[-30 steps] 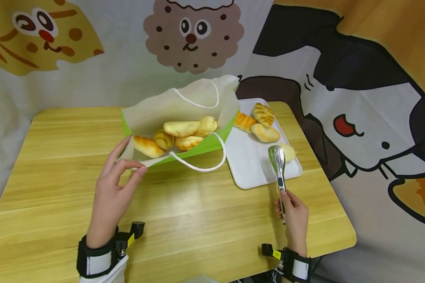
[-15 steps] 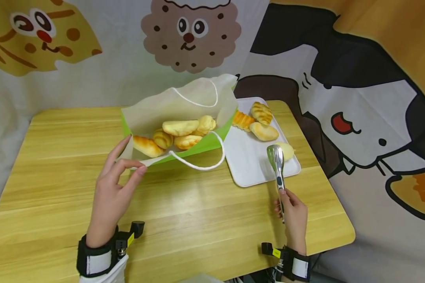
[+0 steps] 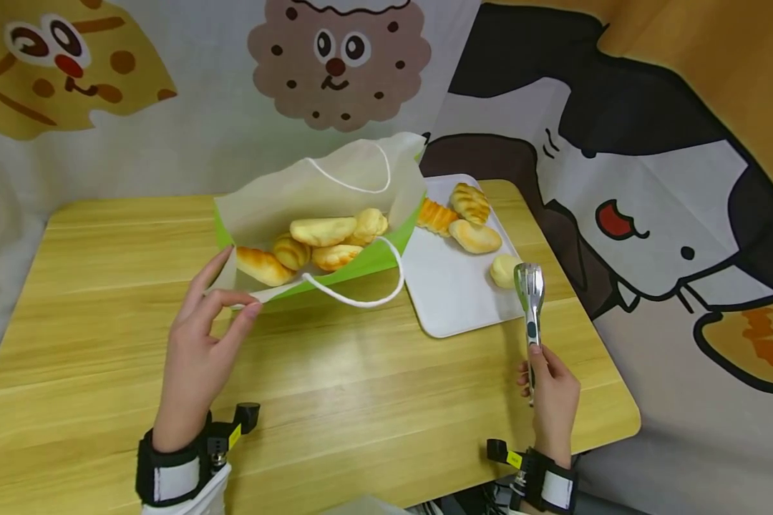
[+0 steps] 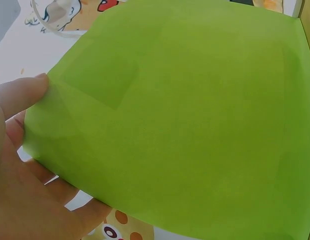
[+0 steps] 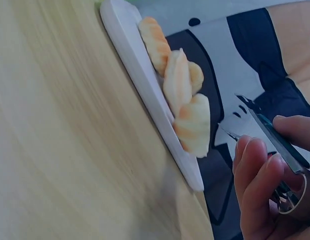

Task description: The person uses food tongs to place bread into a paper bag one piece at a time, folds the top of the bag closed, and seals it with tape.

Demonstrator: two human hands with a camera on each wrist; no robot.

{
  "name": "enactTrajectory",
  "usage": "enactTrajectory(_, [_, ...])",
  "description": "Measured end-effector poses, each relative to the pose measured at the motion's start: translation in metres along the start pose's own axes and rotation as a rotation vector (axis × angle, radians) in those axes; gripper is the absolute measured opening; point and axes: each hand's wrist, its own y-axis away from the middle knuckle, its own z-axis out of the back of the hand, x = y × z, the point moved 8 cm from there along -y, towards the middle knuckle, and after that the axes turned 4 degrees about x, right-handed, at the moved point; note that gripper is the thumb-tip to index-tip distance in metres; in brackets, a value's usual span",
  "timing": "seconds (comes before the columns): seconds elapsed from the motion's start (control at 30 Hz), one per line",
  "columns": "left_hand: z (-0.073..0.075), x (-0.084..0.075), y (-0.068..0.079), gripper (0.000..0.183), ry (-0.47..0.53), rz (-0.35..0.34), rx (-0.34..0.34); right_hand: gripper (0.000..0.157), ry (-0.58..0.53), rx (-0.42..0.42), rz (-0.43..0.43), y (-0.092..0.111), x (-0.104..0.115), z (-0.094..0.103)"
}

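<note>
- Two hands, well apart, are before us: the left hand (image 3: 200, 347) holds the near left rim of the green paper bag (image 3: 375, 262) between thumb and fingers; the right hand (image 3: 555, 392) grips metal tongs (image 3: 531, 286).
- Five pieces of bread (image 3: 323, 231) lie in the gaping bag, on the table (image 3: 361, 400).
- Four more rolls (image 3: 474, 237) sit on the white tray (image 3: 444, 307) beside it; we see the round bun (image 3: 504, 271) nearest the tongs.
- From the right wrist we find the tongs' tips parted, clear of the bread.
</note>
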Motion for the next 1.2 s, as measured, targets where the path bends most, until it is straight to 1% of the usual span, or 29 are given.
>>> enactTrajectory(0.1, [0.0,0.001,0.0,0.012,-0.007,0.001,-0.005,0.053,-0.007,-0.017,-0.009,-0.002,-0.003,0.007])
enactTrajectory(0.17, [0.001,0.001,0.0,0.012,-0.007,0.002,-0.008,0.054,0.01,-0.025,-0.008,-0.003,-0.005,0.011])
enactTrajectory(0.27, [0.001,0.001,-0.001,0.012,-0.011,-0.001,-0.015,0.055,0.053,-0.028,-0.004,-0.006,-0.005,0.016])
enactTrajectory(0.37, [0.002,0.001,-0.002,0.011,-0.014,0.002,-0.018,0.055,0.101,-0.014,-0.002,-0.009,-0.005,0.018])
enactTrajectory(0.47, [0.003,0.002,-0.002,0.011,-0.013,0.013,-0.016,0.055,0.145,0.016,0.001,-0.012,-0.005,0.016])
enactTrajectory(0.53, [0.003,0.002,-0.002,0.011,-0.012,0.021,-0.014,0.057,0.154,0.038,-0.006,-0.015,-0.006,0.014])
enactTrajectory(0.63, [0.003,0.003,-0.003,0.011,-0.007,0.021,-0.014,0.061,0.13,0.063,-0.036,-0.021,-0.008,0.01])
enactTrajectory(0.77, [0.002,0.004,-0.003,0.012,-0.002,0.016,-0.015,0.063,0.06,0.073,-0.112,-0.028,-0.013,0.008])
enactTrajectory(0.87, [0.001,0.005,-0.003,0.011,0.002,0.022,-0.013,0.065,0.068,0.09,-0.149,-0.032,-0.013,0.007])
enactTrajectory(1.07, [0.001,0.005,-0.004,0.01,0.006,0.029,-0.013,0.069,0.172,0.148,-0.139,-0.04,0.0,0.002])
enactTrajectory(1.2, [0.001,0.004,-0.004,0.012,0.005,0.013,-0.014,0.065,0.184,0.135,-0.109,-0.044,0.008,-0.006])
